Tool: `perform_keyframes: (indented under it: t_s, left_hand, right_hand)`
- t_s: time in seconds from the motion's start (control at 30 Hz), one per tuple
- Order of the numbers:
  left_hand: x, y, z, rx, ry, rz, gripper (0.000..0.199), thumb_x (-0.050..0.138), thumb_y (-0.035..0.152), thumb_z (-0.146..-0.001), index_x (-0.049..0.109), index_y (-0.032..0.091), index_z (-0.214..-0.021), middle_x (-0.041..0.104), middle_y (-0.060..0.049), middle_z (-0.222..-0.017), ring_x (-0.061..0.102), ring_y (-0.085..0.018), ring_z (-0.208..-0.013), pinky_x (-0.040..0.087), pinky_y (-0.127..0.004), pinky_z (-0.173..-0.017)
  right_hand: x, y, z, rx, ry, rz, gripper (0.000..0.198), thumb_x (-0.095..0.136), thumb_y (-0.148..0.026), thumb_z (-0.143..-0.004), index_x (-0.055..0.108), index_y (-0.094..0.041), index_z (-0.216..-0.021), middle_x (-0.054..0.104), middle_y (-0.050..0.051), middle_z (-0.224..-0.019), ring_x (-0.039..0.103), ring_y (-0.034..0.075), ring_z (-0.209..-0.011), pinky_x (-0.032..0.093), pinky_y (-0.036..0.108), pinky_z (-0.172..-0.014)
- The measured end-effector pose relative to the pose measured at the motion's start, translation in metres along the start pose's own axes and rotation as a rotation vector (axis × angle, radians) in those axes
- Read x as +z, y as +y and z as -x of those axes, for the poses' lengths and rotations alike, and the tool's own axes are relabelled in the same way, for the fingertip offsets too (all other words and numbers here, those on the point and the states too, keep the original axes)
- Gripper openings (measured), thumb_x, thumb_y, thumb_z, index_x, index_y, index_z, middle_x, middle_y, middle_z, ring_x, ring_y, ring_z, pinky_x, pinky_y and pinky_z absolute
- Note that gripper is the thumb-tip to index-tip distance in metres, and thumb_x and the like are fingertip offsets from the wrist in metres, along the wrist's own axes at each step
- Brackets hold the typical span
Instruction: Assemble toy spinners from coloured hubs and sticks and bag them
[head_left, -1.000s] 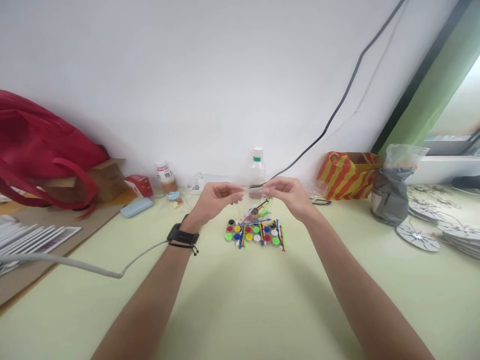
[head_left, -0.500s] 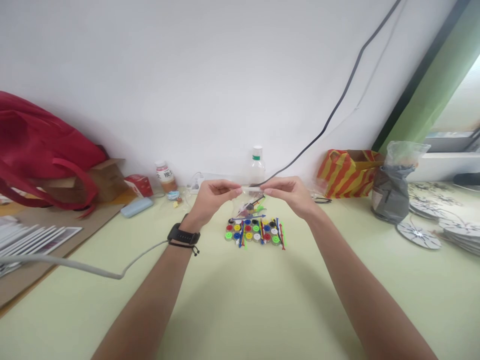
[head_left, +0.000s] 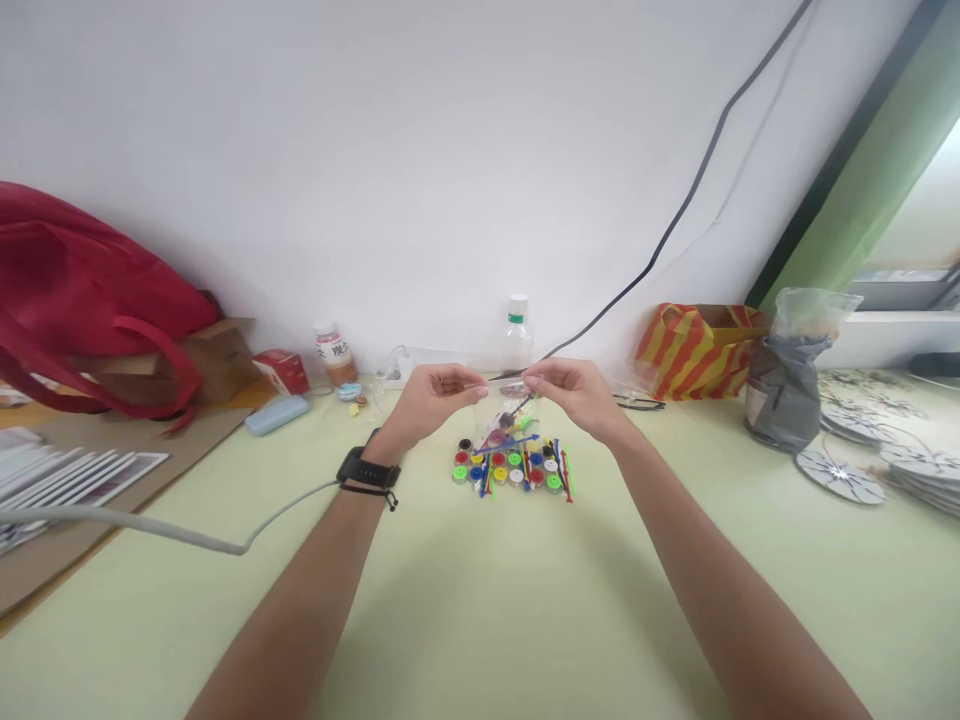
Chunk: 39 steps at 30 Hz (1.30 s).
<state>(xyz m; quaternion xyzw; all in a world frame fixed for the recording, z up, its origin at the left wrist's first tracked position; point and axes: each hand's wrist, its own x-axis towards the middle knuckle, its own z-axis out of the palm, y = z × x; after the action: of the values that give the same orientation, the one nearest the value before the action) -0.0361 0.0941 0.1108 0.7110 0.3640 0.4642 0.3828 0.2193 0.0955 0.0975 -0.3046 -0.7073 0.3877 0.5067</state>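
Between my hands hangs a clear plastic bag (head_left: pixel 495 418), its top edge at fingertip height. With thumb and fingers pinched, my left hand (head_left: pixel 435 398) grips the bag's left upper corner. The opposite corner is in the pinch of my right hand (head_left: pixel 571 392). Small dark, blue and red pieces show through or just behind the film; which of them lie inside I cannot tell. Right below, rows of coloured round discs (head_left: pixel 515 478) lie on the table with thin coloured arrow-shaped sticks (head_left: pixel 564 470) among them. A black watch (head_left: pixel 367 468) is on my left wrist.
Behind my hands stands a clear bottle (head_left: pixel 517 335) against the wall. Left are a labelled bottle (head_left: pixel 335 355), a red box (head_left: pixel 281 371), a blue case (head_left: pixel 277 415) and a red bag (head_left: pixel 90 290). Right are a striped bag (head_left: pixel 697 350), a grey bag (head_left: pixel 784 395) and flat discs (head_left: pixel 840 476).
The bag's top edge, a pale band stretched between my fingers before, now looks looser and parted. Both hands stay nearly in place; the view has shifted slightly.
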Motion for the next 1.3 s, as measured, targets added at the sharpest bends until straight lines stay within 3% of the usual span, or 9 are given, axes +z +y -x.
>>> perform_keyframes:
  t_s: [0.1, 0.27, 0.57, 0.73, 0.9, 1.13, 1.3]
  left_hand:
    - [0.0, 0.002, 0.001, -0.014, -0.001, 0.008, 0.038, 0.086, 0.043, -0.075, 0.08, 0.015, -0.1, 0.078, -0.011, -0.093, 0.07, -0.021, -0.083, 0.057, -0.032, -0.076]
    - [0.005, 0.004, 0.002, -0.002, -0.047, -0.034, 0.038, 0.08, 0.048, -0.081, 0.08, 0.016, -0.102, 0.077, -0.009, -0.091, 0.067, -0.019, -0.08, 0.054, -0.029, -0.07]
    - [0.008, 0.008, 0.002, 0.027, -0.085, -0.056, 0.034, 0.079, 0.048, -0.082, 0.08, 0.016, -0.094, 0.078, -0.01, -0.093, 0.07, -0.022, -0.086, 0.054, -0.031, -0.076]
    - [0.001, 0.01, 0.001, 0.018, -0.127, -0.106, 0.031, 0.079, 0.046, -0.083, 0.081, 0.016, -0.091, 0.079, -0.01, -0.089, 0.07, -0.022, -0.082, 0.054, -0.03, -0.073]
    - [-0.005, 0.012, 0.001, 0.011, -0.118, -0.129, 0.032, 0.078, 0.047, -0.083, 0.079, 0.016, -0.086, 0.077, -0.008, -0.081, 0.069, -0.02, -0.076, 0.054, -0.029, -0.07]
    - [0.014, 0.017, 0.005, 0.046, -0.166, -0.084, 0.032, 0.075, 0.046, -0.087, 0.079, 0.019, -0.103, 0.078, -0.009, -0.105, 0.071, -0.026, -0.101, 0.056, -0.034, -0.089]
    - [0.012, 0.014, 0.004, 0.043, -0.145, -0.184, 0.032, 0.073, 0.048, -0.089, 0.082, 0.018, -0.094, 0.079, -0.008, -0.083, 0.071, -0.022, -0.079, 0.056, -0.03, -0.072]
  right_hand:
    - [0.001, 0.002, -0.001, 0.021, 0.035, -0.018, 0.037, 0.079, -0.054, -0.08, 0.079, -0.021, -0.097, 0.076, 0.006, -0.082, 0.07, 0.022, -0.078, 0.056, 0.037, -0.075]
    - [0.001, 0.0, 0.0, 0.027, 0.025, -0.075, 0.036, 0.081, -0.052, -0.078, 0.08, -0.021, -0.097, 0.078, 0.007, -0.087, 0.07, 0.023, -0.08, 0.056, 0.038, -0.077]
    - [0.007, -0.007, 0.002, 0.061, -0.033, -0.005, 0.037, 0.082, -0.051, -0.077, 0.079, -0.021, -0.099, 0.077, 0.008, -0.099, 0.071, 0.025, -0.09, 0.056, 0.037, -0.079]
    - [0.009, -0.008, 0.001, 0.028, -0.045, 0.145, 0.035, 0.078, -0.054, -0.081, 0.079, -0.02, -0.083, 0.076, 0.006, -0.082, 0.066, 0.022, -0.076, 0.051, 0.034, -0.068]
    - [0.004, -0.007, 0.001, 0.055, -0.053, 0.089, 0.038, 0.081, -0.057, -0.076, 0.079, -0.02, -0.082, 0.074, 0.005, -0.075, 0.065, 0.021, -0.071, 0.053, 0.034, -0.067]
    - [0.009, -0.009, 0.002, 0.036, -0.07, 0.007, 0.037, 0.08, -0.057, -0.077, 0.08, -0.02, -0.083, 0.074, 0.005, -0.076, 0.065, 0.021, -0.073, 0.052, 0.034, -0.067]
    - [0.006, -0.016, 0.004, 0.027, -0.077, 0.108, 0.038, 0.079, -0.057, -0.078, 0.077, -0.019, -0.076, 0.07, 0.004, -0.072, 0.058, 0.017, -0.065, 0.045, 0.031, -0.058]
